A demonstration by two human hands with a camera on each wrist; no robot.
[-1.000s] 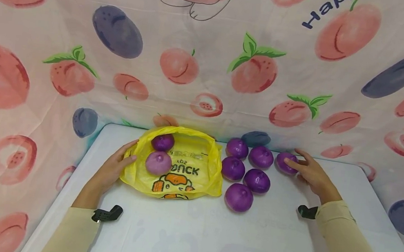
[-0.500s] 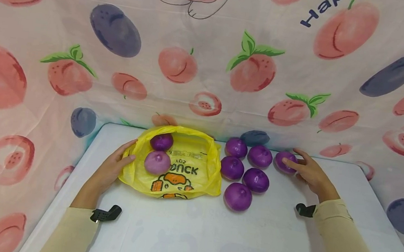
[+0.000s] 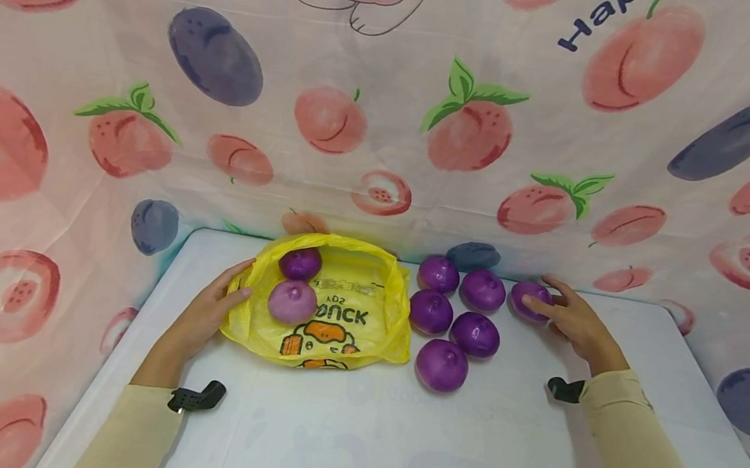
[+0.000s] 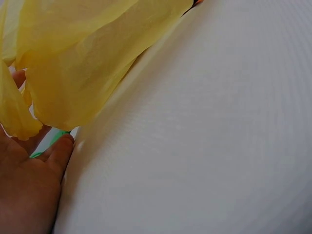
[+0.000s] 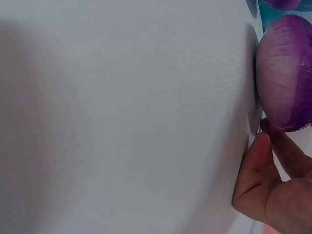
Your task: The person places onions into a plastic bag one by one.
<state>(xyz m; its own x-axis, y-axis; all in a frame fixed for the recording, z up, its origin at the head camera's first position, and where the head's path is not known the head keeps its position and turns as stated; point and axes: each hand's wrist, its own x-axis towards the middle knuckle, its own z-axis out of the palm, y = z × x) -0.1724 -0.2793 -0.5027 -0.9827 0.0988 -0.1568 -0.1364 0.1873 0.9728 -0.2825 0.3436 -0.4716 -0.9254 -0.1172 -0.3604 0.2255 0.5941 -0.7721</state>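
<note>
In the head view a yellow plastic bag (image 3: 317, 354) with a printed duck lies on the table, its mouth spread. Inside it are a dark purple onion (image 3: 300, 263) and a paler onion (image 3: 292, 302). My left hand (image 3: 202, 315) rests against the bag's left side, fingers extended; some fingertips are hidden behind the plastic. At the back right, my right hand (image 3: 578, 328) has its thumb and fingers around the sides of another purple onion (image 3: 527, 299), which sits on the table. The right wrist view shows fingertips by the underside of this onion (image 5: 285, 73).
Several purple onions (image 3: 441, 366) stand between the bag and my right hand, close to the bag's right edge. The white table (image 3: 325, 442) meets a fruit-patterned cloth (image 3: 392, 137) along its back edge. A black strap mount (image 3: 198, 397) is on the left wrist.
The head view has shifted very slightly. Both hands, the bag and the onions stay in the same places.
</note>
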